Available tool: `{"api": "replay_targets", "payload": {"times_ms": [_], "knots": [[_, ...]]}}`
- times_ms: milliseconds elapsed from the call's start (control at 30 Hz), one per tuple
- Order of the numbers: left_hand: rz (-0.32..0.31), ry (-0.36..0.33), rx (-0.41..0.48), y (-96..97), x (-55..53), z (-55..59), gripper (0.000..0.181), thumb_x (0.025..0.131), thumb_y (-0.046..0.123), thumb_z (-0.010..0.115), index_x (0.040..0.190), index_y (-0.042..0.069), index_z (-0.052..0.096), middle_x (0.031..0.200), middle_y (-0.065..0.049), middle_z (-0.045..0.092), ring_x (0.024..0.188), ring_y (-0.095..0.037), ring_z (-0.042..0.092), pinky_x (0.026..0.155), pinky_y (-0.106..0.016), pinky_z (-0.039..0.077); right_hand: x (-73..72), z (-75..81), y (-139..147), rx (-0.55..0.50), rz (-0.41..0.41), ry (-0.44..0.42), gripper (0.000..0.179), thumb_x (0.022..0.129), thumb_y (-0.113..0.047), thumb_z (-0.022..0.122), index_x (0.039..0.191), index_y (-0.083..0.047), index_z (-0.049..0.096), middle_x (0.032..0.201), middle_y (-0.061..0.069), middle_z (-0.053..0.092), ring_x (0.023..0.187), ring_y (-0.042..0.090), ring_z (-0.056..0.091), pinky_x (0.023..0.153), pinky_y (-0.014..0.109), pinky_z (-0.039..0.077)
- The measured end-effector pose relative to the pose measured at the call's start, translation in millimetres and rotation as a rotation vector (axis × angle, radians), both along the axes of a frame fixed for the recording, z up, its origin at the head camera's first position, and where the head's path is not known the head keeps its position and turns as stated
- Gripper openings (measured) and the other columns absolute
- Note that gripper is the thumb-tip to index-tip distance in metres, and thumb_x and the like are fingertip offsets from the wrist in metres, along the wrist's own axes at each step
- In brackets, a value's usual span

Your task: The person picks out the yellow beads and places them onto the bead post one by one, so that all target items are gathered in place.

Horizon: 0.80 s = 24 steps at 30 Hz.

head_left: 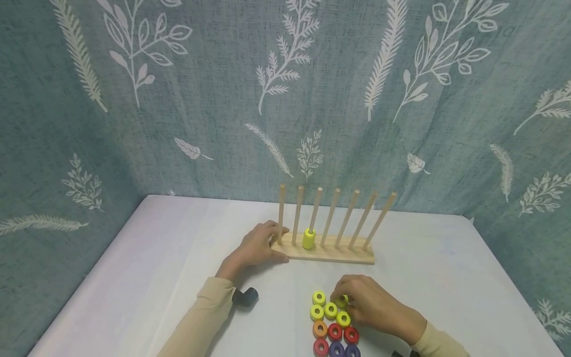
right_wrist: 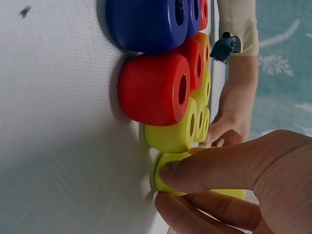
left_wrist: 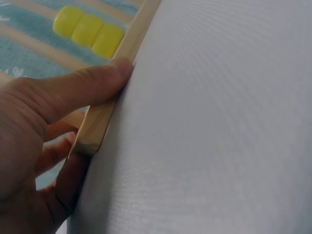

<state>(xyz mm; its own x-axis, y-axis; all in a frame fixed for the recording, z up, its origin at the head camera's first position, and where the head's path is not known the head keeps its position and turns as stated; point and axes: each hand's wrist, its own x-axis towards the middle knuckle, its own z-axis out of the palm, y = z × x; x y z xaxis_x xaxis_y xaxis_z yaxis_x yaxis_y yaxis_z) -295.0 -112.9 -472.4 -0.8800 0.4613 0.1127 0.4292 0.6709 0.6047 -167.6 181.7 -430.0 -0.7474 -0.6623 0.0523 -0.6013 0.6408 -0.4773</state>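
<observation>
A wooden peg rack (head_left: 330,255) stands toward the back of the table, with several upright pegs. Three yellow beads (left_wrist: 90,31) are stacked on its third peg from the left. My left hand (head_left: 260,245) grips the left end of the rack's base, thumb along the front edge and fingers behind. Nearer to me, my right hand (head_left: 372,305) pinches a yellow ring bead (right_wrist: 171,157) between thumb and fingers, low at the table surface. This bead sits at the far right corner of a group of loose beads, partly covered by the fingers.
Beside the right hand lie loose yellow beads (head_left: 330,311), an orange bead (head_left: 314,333), red beads (right_wrist: 146,90) and dark blue beads (right_wrist: 141,24) in close rows. A patterned green curtain (head_left: 223,124) hangs behind the white table (head_left: 169,238).
</observation>
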Motion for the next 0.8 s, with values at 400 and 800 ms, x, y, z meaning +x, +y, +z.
{"api": "replay_targets", "payload": {"times_ms": [400,800], "knots": [[0.001,-0.012,-0.005,0.4,-1.6,0.7,0.072,0.067,0.035,0.093,0.131,0.020,0.067,0.127,0.000,0.060,0.118,-0.026,0.054,0.097,-0.047,0.044,-0.1,4.0,3,0.008,-0.048,-0.006,0.025,0.077,0.006,0.074,0.094,-0.012,0.080,0.091,-0.010,0.070,0.087,0.005,0.065,0.076,0.028,0.055],[0.007,-0.019,-0.011,0.6,-0.8,1.3,0.071,0.067,0.035,0.093,0.131,0.020,0.066,0.127,0.002,0.060,0.117,-0.025,0.054,0.097,-0.046,0.044,-0.6,14.9,9,0.001,-0.064,0.071,0.022,0.080,0.004,0.076,0.096,-0.009,0.080,0.093,-0.005,0.072,0.089,0.008,0.066,0.074,0.029,0.056]]}}
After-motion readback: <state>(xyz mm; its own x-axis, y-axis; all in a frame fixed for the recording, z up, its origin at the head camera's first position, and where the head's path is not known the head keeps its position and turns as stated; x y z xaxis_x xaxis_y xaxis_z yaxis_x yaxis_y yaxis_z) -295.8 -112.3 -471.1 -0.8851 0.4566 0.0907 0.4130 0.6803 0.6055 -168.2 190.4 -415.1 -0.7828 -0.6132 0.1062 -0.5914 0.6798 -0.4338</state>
